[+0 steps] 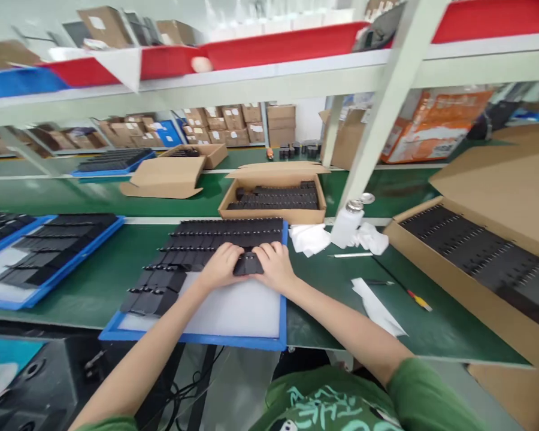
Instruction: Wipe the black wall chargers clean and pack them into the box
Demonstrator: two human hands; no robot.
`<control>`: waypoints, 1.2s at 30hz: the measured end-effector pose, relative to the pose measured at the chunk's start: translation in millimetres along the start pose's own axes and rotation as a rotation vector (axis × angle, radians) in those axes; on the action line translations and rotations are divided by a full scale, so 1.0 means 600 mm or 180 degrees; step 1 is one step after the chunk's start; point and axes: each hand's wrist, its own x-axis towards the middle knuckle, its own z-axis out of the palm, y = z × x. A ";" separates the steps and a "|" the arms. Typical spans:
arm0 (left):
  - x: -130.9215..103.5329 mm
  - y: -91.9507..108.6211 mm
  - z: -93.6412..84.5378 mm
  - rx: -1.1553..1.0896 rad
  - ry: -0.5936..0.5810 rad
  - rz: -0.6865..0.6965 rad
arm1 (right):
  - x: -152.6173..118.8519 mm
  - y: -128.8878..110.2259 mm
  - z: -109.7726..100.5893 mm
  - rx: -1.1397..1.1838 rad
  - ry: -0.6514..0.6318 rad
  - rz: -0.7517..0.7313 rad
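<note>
Black plastic part (248, 264) pinched between both hands at the edge of the rows on the blue-rimmed tray (197, 339), mid counter (94, 281). Left hand (220, 266) curled closed on its left end, right hand (273, 263) likewise closed on its right end. Probably light, stiff and smooth, possibly slippery; best taken by the short ends, fingertips clear of neighbouring pieces. Farther right, white bottle (347, 224) and crumpled cloth (372, 237).
</note>
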 end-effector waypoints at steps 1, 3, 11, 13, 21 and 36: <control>0.004 0.007 -0.006 -0.0045 0.0046 -0.0052 | -0.004 -0.003 -0.018 0.0016 0.0006 -0.0012; 0.007 0.036 -0.017 -0.0135 0.0144 -0.0153 | -0.024 -0.005 -0.065 0.0050 0.0037 -0.0001; -0.006 0.291 0.114 -0.0089 -0.0320 0.0140 | -0.247 0.079 -0.186 0.0709 -0.0395 0.0655; -0.003 0.328 0.167 -0.0170 -0.0478 0.0020 | -0.292 0.109 -0.188 0.0710 -0.0588 0.0835; -0.026 0.327 0.133 -0.0555 -0.0698 -0.0527 | -0.399 0.179 -0.223 0.0374 0.0191 0.1750; -0.027 0.313 0.130 -0.1133 -0.1096 -0.0835 | -0.448 0.193 -0.247 0.3041 0.1633 0.3730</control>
